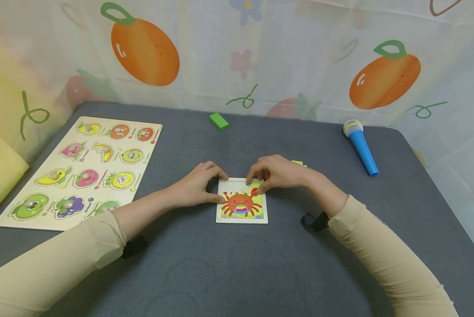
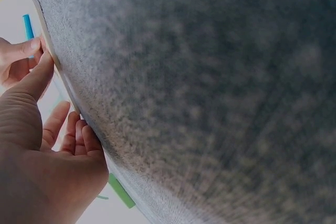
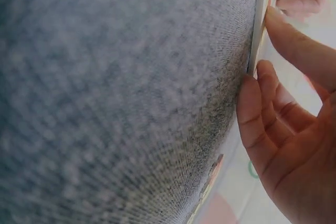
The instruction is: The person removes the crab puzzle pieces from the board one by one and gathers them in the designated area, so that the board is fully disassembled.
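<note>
A small square crab jigsaw puzzle (image 1: 241, 207) in a pale frame lies flat on the dark table. My left hand (image 1: 195, 185) holds its left side, thumb on the left edge and fingers at the upper left corner. My right hand (image 1: 282, 172) is over the upper right part, thumb and forefinger bent around a puzzle piece (image 1: 254, 192) with a red claw. In the right wrist view, the right thumb (image 3: 294, 40) touches the puzzle's edge and the other fingers rest beside it. The piece's underside is hidden.
A wooden fruit knob puzzle board (image 1: 98, 163) lies at the left. Toward the back is a green block (image 1: 219, 121). A blue toy microphone (image 1: 362, 149) lies at the right. Yellow-green pieces (image 1: 299, 163) show partly behind my right hand. A printed curtain (image 1: 284, 53) hangs behind the table.
</note>
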Demonstrator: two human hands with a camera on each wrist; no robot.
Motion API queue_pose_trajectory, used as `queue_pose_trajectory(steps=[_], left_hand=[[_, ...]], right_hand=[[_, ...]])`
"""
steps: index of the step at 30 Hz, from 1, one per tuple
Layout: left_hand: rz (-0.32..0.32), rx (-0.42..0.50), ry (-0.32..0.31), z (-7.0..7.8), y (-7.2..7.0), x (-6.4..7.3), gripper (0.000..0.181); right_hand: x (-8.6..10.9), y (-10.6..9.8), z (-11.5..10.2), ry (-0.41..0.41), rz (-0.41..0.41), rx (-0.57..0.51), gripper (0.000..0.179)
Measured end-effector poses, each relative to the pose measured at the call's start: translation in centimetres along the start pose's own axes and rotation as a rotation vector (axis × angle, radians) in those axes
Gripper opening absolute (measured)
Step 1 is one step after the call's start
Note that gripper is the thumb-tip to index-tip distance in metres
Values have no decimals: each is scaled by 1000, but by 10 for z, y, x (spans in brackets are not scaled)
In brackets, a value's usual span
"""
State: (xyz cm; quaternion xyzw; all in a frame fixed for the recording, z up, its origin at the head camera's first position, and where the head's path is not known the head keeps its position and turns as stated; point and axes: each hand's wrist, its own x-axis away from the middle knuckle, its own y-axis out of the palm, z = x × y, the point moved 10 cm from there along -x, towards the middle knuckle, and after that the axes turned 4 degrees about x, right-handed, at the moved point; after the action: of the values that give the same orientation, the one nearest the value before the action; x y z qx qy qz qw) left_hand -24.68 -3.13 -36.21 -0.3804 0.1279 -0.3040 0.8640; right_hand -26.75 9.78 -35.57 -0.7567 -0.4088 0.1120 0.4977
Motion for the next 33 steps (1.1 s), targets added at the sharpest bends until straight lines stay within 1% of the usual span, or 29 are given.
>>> queue_pose_trajectory(steps=[3,6,9,14,20,33], left_hand=[[-2,2,-1,0,0,0,50],[-2,3,-2,0,0,0,51],[-1,4,-3,0,-1,0,51],[-3,11,-1,0,0,0,51],[-3,14,1,0,0,1,51],[1,11,7,1,-1,1,50]], right_hand=[[-2,4,-3,-25,-41,8,29],[-4,8,-4,-21,-69,32,31],[-6,9,-4,-8,-78,56,32],[-8,9,-4,-12,-77,85,33],[-7,9,-6,-7,-81,80,34],[-8,7,-6,-17,-39,79,35]])
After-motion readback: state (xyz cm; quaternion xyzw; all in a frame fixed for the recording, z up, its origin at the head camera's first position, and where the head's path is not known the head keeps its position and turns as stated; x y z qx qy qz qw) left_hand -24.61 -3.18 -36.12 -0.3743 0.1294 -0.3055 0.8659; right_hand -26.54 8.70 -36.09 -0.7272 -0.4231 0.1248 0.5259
